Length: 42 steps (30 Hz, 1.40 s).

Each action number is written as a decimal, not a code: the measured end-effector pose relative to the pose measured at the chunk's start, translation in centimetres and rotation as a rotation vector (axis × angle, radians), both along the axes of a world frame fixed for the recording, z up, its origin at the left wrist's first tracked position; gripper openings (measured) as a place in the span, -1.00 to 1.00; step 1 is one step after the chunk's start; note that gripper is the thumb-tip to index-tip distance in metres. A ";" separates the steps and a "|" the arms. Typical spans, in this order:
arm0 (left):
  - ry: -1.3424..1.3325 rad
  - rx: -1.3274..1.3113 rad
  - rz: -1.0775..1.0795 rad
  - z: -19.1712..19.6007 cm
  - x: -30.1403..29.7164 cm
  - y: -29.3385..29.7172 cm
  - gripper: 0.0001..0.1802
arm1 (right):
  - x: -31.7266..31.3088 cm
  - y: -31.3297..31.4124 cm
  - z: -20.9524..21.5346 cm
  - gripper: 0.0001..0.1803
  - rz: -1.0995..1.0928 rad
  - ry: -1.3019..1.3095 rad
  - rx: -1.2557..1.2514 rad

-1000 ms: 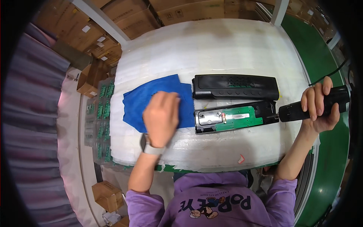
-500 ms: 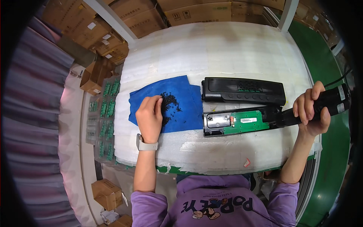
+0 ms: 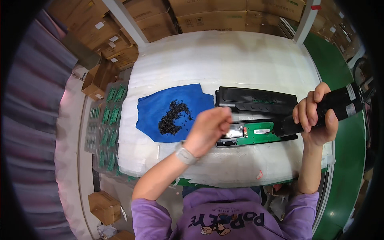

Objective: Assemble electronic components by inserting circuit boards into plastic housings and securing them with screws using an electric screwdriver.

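My right hand point(image 3: 315, 116) is wrapped round a black electric screwdriver point(image 3: 340, 104), whose front end points left over the green circuit board point(image 3: 256, 132). That board sits in an open long black housing point(image 3: 280, 139), beside a silver part at its left end. My left hand point(image 3: 210, 129), somewhat blurred, is above the housing's left end with its fingers curled together. Whatever they pinch is too small to make out. To its left, a heap of tiny black screws point(image 3: 170, 124) lies on a blue cloth point(image 3: 150, 108). A second black housing with buttons point(image 3: 256, 100) lies just behind the open one.
White foam sheeting point(image 3: 224, 60) covers the table. Clear trays of green circuit boards point(image 3: 106, 132) stack along its left side. Cardboard boxes point(image 3: 216, 20) line the back, and another box point(image 3: 105, 207) is on the floor. A cable point(image 3: 368, 95) runs from the screwdriver.
My left hand has moved right, from the screw heap to the open housing. My right hand has brought the screwdriver left, its front end now over the board.
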<state>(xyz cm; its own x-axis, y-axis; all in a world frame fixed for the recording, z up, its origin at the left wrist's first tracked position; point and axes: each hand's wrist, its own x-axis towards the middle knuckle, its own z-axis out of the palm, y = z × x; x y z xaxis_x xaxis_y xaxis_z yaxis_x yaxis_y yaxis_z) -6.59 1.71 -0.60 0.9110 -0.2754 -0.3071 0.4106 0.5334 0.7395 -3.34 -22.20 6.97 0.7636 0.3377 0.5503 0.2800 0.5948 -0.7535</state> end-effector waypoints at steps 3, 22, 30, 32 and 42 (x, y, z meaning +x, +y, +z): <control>-0.018 -0.027 -0.153 0.5 0.0 -2.1 -0.79 | 0.0 1.3 0.9 -0.58 -0.002 -0.029 0.084; -0.011 -0.098 -0.114 -0.7 -1.3 -1.4 -0.80 | 1.6 4.1 -0.3 -0.53 0.020 0.032 0.174; -0.086 0.138 -0.116 -0.3 -1.6 -1.3 -0.85 | 1.7 3.8 -0.3 -0.54 0.102 -0.004 0.159; -0.112 0.120 -0.131 -0.7 -1.4 -1.6 -0.87 | 1.6 3.7 -0.5 -0.56 0.079 0.010 0.157; -0.197 0.363 -0.167 -0.1 -1.5 -1.4 -0.90 | 0.6 4.4 0.8 -0.63 -0.183 0.341 0.079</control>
<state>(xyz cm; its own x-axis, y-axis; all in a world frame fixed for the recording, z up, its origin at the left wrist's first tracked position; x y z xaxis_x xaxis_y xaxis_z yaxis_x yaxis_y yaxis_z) -8.12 0.31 -0.71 0.9138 -0.3302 -0.2363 0.3019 0.1633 0.9393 -2.70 -17.76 7.74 0.9507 0.1459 0.2735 0.1282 0.6184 -0.7754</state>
